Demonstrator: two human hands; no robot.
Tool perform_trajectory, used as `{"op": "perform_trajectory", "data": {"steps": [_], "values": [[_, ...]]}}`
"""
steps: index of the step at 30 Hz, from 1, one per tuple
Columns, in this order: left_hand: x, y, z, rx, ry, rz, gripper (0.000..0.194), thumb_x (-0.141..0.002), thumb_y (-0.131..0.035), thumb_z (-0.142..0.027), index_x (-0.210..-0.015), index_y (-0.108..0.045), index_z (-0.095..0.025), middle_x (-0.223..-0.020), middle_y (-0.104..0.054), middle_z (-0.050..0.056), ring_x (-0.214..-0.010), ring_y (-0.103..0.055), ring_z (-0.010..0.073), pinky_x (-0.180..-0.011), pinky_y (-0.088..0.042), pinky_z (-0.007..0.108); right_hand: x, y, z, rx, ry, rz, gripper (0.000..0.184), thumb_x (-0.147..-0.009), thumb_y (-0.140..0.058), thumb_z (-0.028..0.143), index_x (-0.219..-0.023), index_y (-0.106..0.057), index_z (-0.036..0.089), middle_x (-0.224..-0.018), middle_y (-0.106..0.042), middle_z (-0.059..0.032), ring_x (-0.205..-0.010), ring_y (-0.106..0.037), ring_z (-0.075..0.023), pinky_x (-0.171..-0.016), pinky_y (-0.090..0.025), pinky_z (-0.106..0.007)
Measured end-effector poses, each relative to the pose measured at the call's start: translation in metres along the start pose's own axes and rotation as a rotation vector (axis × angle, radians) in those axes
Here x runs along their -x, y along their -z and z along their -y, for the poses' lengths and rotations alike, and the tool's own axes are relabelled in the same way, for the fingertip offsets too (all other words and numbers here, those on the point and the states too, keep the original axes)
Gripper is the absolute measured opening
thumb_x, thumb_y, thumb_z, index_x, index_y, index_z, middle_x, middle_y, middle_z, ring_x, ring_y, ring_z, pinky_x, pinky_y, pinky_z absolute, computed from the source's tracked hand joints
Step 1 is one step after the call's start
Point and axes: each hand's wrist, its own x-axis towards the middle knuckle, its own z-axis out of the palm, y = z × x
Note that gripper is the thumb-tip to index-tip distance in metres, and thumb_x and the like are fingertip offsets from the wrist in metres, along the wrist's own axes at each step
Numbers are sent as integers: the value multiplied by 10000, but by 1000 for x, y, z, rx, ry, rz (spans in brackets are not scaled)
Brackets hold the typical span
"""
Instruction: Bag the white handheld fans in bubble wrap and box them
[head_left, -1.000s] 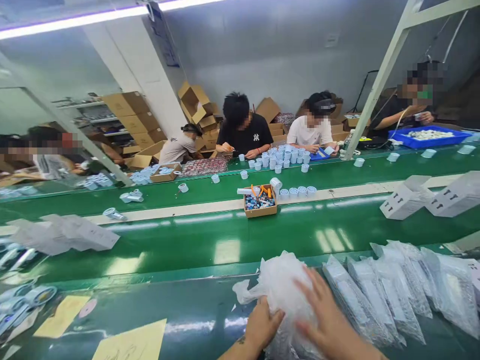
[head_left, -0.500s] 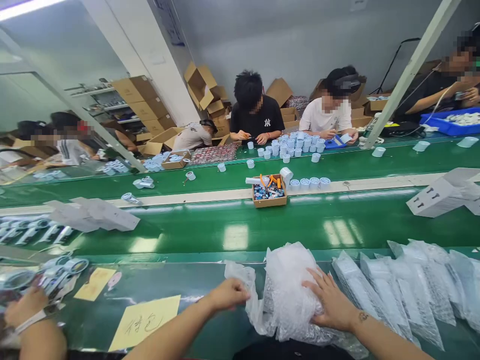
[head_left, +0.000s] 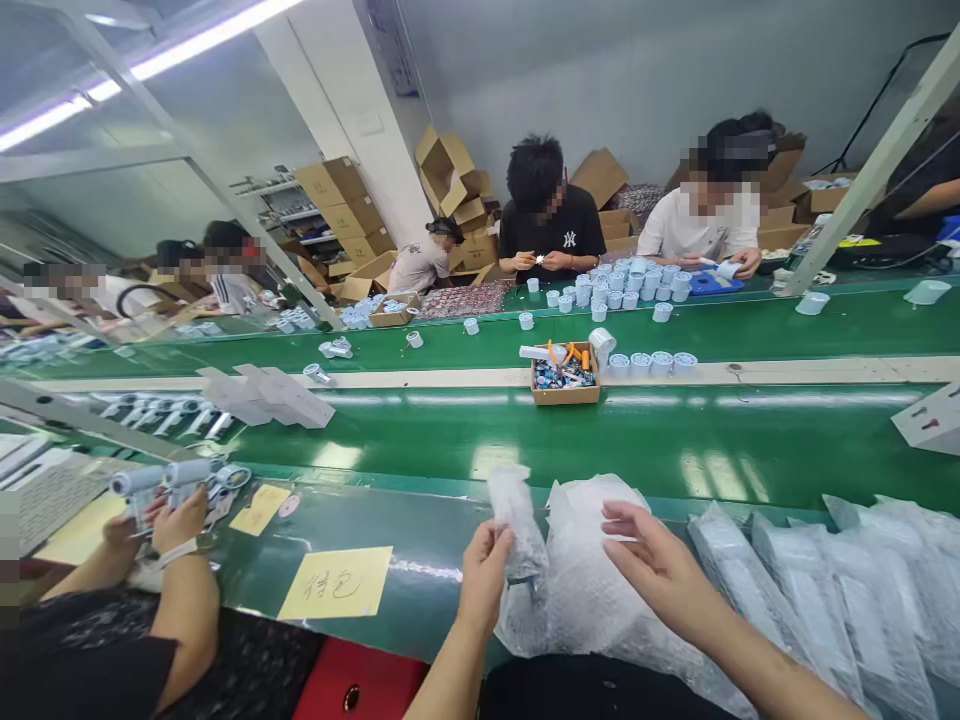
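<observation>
My left hand [head_left: 486, 570] is closed on a single bubble-wrap bag [head_left: 517, 525], holding it upright just left of a pile of bubble-wrap bags [head_left: 592, 590] on the green bench near me. My right hand [head_left: 652, 565] rests on top of that pile, fingers curled over its upper edge. Both forearms reach in from the bottom of the view.
Packed bubble bags [head_left: 810, 590] lie in a row to the right. A yellow paper note [head_left: 337, 582] lies to the left. A neighbour's hands [head_left: 161, 520] hold grey parts at far left. A cardboard box [head_left: 565, 378] and white boxes [head_left: 266, 395] sit on the green conveyor; several people work opposite.
My left hand has taken one bubble bag off the pile's left side and raised it. My right hand shifted up to the pile's top edge. The view swung left, showing the neighbour.
</observation>
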Motion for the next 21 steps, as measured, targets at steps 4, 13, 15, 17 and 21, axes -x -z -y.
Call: {"op": "perform_trajectory", "data": {"steps": [4, 13, 15, 17, 21], "values": [[19, -16, -28, 177, -28, 382, 387, -721, -666, -521, -848, -682, -157, -769, -651, 32, -725, -560, 162, -714, -442, 270, -35, -25, 16, -500, -245, 99, 801, -653, -745, 485, -1325, -349, 303, -1141, -611, -83, -987, -608, -250, -783, -514, -371], [7, 19, -65, 51, -106, -30, 362, -700, -670, -536, -693, -583, -184, -563, -471, -56, -551, -405, 104, -543, -319, 218, -30, -11, 2, -452, -257, -84, 429, -675, -703, 582, -696, -445, 240, -533, -372, 83, -466, -309, -96, -448, -244, -244], [10, 22, -84, 29, -97, 62, 356, -668, -707, -517, -695, -603, -178, -587, -513, -42, -560, -429, 105, -542, -334, 219, -27, -7, 9, -480, -208, -104, 457, -668, -699, 606, -663, -444, 227, -591, -455, 55, -540, -404, -115, -509, -332, -251], [14, 26, -100, 15, -56, 183, 358, -614, -758, -489, -699, -621, -169, -614, -558, -23, -566, -458, 110, -541, -353, 223, -27, -2, 18, -554, -186, -169, 476, -647, -717, 609, -662, -432, 227, -600, -478, 54, -548, -431, -118, -519, -362, -252], [11, 49, -102, -48, 26, 278, 391, -595, -756, -514, -692, -612, -164, -566, -519, -34, -494, -422, 90, -495, -333, 223, -28, 17, 30, -560, -155, -370, 481, -624, -764, 584, -862, -527, 239, -555, -521, 72, -469, -441, -112, -445, -358, -225]]}}
